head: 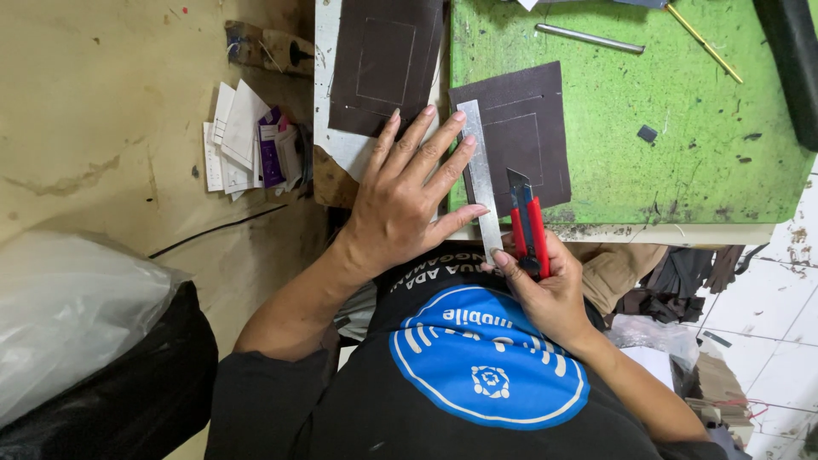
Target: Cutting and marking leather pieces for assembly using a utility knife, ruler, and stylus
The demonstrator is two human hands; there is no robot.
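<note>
A left hand (409, 192) presses flat, fingers spread, on a thin steel ruler (481, 177) over a dark brown, scored leather square (518, 140) on a scuffed green cutting mat (682, 128); beside it, the right hand (545, 290) grips a red utility knife (528, 223).

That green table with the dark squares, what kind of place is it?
Probably a small craft workshop. On the scuffed green cutting mat, the left hand presses a flat steel ruler onto a dark brown marked sheet; the right hand holds a red utility knife.
</note>
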